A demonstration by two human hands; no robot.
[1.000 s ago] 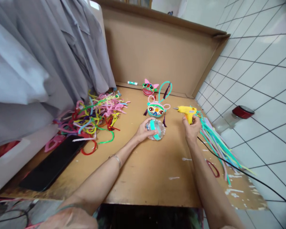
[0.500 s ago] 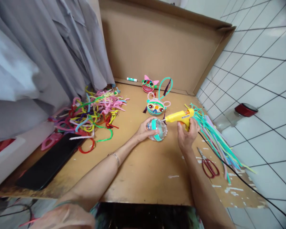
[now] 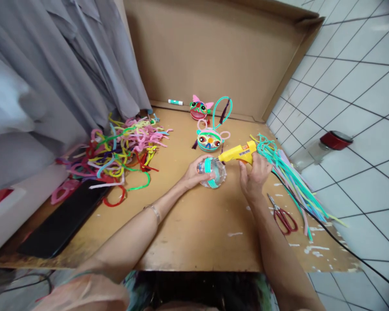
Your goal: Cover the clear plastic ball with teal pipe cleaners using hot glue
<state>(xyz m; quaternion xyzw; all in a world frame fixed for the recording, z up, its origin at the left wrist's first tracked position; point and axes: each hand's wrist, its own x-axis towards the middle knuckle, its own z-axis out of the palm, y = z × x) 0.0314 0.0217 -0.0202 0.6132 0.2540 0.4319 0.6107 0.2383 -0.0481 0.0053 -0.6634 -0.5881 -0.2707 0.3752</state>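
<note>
My left hand (image 3: 192, 174) is closed around a clear round plastic piece (image 3: 214, 175) with a teal pipe-cleaner band, held just above the cardboard worktop (image 3: 194, 224). In my right hand (image 3: 254, 176) I grip a yellow glue gun (image 3: 238, 153) by its handle, and its nozzle points left and touches the top of the clear piece. A black cord (image 3: 327, 237) trails from the gun off to the right.
A tangle of coloured pipe cleaners (image 3: 119, 151) lies at the left, straight teal ones (image 3: 288, 177) at the right. Two finished animal-face ornaments (image 3: 209, 140) (image 3: 198, 109) sit behind. Red scissors (image 3: 283, 216), a black tablet (image 3: 61, 222), a marker (image 3: 175, 102), a red-lidded jar (image 3: 324, 149) and hanging grey cloth (image 3: 52, 69) surround.
My right hand carried the glue gun leftward from near the teal pipe cleaners until its nozzle reached the clear piece. The left hand stayed on the piece.
</note>
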